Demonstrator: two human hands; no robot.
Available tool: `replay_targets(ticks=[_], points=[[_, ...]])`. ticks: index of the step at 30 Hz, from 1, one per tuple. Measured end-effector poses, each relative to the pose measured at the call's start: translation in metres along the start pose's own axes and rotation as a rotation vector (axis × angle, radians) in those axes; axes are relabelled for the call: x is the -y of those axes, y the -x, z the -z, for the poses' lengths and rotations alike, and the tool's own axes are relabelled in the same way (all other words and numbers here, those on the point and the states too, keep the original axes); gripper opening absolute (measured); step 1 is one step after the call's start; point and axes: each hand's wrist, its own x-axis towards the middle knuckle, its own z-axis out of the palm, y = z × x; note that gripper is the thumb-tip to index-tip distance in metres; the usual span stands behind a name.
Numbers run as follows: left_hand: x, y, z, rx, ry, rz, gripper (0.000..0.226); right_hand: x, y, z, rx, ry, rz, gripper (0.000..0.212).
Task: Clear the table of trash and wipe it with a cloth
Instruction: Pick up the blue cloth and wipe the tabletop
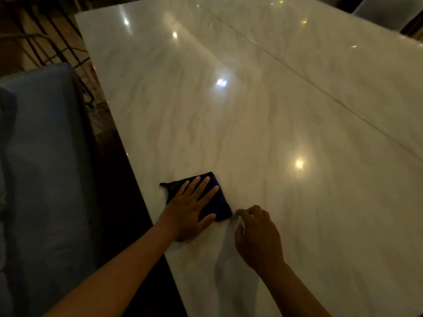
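The scene is dim and warm-toned, lit from overhead lamps that show only as reflections. The glossy tabletop [263,115] throws back several small glare spots: a bright one near the right of the middle, a bluish-white one at the centre, fainter ones toward the far left corner. A soft shadow falls on the marble between the two arms. The chair [43,161] on the left sinks into murky darkness. Straight edges bow from wide-angle distortion, and the whole picture is soft, slightly smeared, with little fine detail.
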Motion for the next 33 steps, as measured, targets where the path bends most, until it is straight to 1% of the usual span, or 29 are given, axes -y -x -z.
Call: replay_targets(ticks=[2,5,9,11,13,15,18,20,21,22,23,24,26,28,29,30,31,33], points=[[0.029,-0.028,0.007,-0.005,0.002,-0.019,0.072,0.013,-0.021,-0.006,-0.063,0.008,-0.058,0.039],[0.081,-0.075,0.018,-0.012,-0.018,-0.028,0.076,0.032,-0.064,-0.017,-0.122,0.028,-0.070,0.043],[0.152,-0.140,0.038,0.001,-0.014,0.046,0.081,0.063,-0.130,-0.027,-0.145,0.012,-0.103,0.050],[0.167,-0.154,0.041,0.004,0.016,0.078,0.080,0.077,-0.158,-0.034,-0.142,0.037,-0.134,0.050],[0.162,-0.143,0.033,-0.014,0.059,0.079,0.076,0.089,-0.175,-0.042,-0.146,0.050,-0.189,0.046],[0.151,-0.114,0.026,-0.036,0.083,0.041,0.074,0.095,-0.185,-0.046,-0.178,0.027,-0.219,0.039],[0.153,-0.071,0.027,-0.022,0.085,-0.090,0.075,0.097,-0.190,-0.046,-0.226,0.039,-0.194,0.037],[0.170,-0.069,0.032,0.005,0.072,-0.222,0.075,0.099,-0.192,-0.045,-0.231,0.078,-0.168,0.037],[0.183,-0.078,0.036,0.017,0.051,-0.265,0.075,0.103,-0.192,-0.044,-0.230,0.097,-0.157,0.037],[0.196,-0.092,0.039,0.023,0.025,-0.271,0.074,0.107,-0.193,-0.044,-0.230,0.107,-0.152,0.036],[0.210,-0.110,0.043,0.022,0.004,-0.234,0.073,0.112,-0.194,-0.045,-0.234,0.109,-0.156,0.036],[0.224,-0.130,0.047,0.021,-0.005,-0.159,0.073,0.115,-0.196,-0.047,-0.238,0.100,-0.166,0.036],[0.244,-0.165,0.055,0.035,-0.002,0.051,0.074,0.121,-0.197,-0.052,-0.246,0.081,-0.185,0.038],[0.243,-0.178,0.056,0.046,0.041,0.228,0.077,0.123,-0.197,-0.056,-0.253,0.076,-0.186,0.040],[0.234,-0.175,0.053,0.037,0.063,0.257,0.078,0.122,-0.197,-0.056,-0.257,0.074,-0.183,0.039],[0.222,-0.164,0.049,0.015,0.074,0.231,0.078,0.121,-0.198,-0.056,-0.266,0.072,-0.176,0.037],[0.211,-0.147,0.046,-0.002,0.074,0.154,0.078,0.119,-0.199,-0.055,-0.281,0.071,-0.164,0.037],[0.200,-0.107,0.040,0.016,0.041,-0.035,0.075,0.119,-0.204,-0.055,-0.301,0.060,-0.126,0.037]])
